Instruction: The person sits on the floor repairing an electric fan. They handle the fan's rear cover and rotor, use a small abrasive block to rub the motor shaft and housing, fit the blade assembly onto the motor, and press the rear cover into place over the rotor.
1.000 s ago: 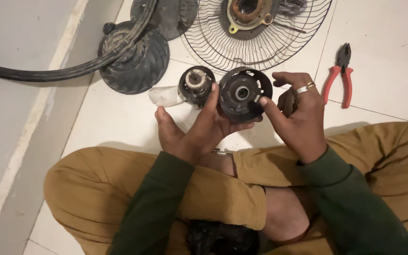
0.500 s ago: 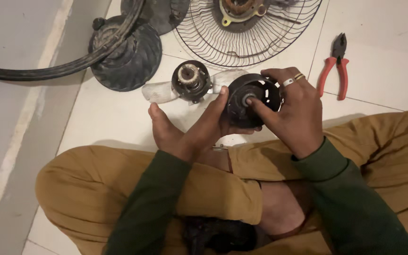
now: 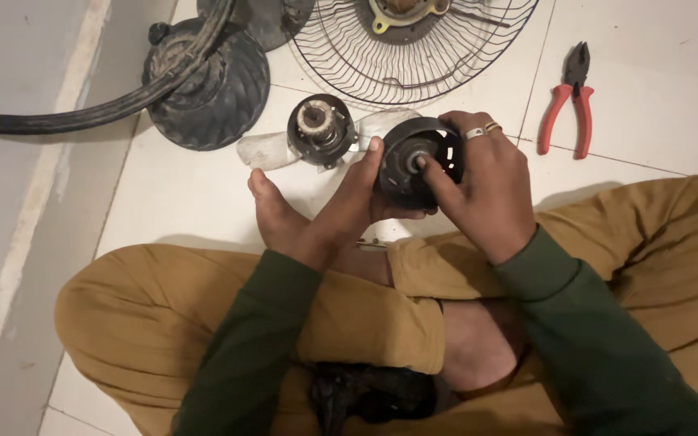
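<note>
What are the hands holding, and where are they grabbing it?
Both hands hold a round black motor cover. The left hand grips its left rim; the right hand grips its right side, one finger on the centre.

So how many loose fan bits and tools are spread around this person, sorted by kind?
Round black motor shells: 2, one held in the left hand and right hand, shell, and one on the floor.
Wire fan guards: 1.
Dark ribbed covers: 1.
Red-handled pliers: 1.
Black hoses: 1.
Total: 6.
</note>
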